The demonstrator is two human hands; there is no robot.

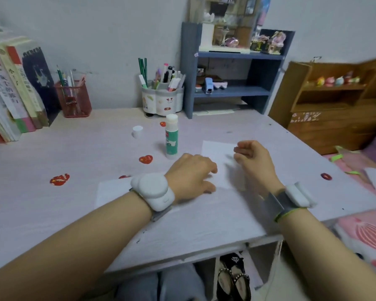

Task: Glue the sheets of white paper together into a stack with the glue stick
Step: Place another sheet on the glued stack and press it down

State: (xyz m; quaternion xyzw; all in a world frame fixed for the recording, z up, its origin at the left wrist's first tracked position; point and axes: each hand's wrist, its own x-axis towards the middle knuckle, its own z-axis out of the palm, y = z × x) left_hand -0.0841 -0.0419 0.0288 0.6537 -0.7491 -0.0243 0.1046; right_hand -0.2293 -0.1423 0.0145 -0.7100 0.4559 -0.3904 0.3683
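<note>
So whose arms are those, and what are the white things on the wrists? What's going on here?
There is no machine here. The arms belong to a person with a camera worn on the head, so this one picture shows what they see looking down at their own desk.

The left hand rests on a white paper sheet. The right hand hovers just above it, fingers curled, holding nothing. A second sheet lies under the left wrist.

The white lumps are bands strapped to both wrists. I can't tell what they do.

Behind the hands a glue stick stands upright with its cap off beside it. There are also red heart stickers on the desk, with pen pots and books at the back.
</note>
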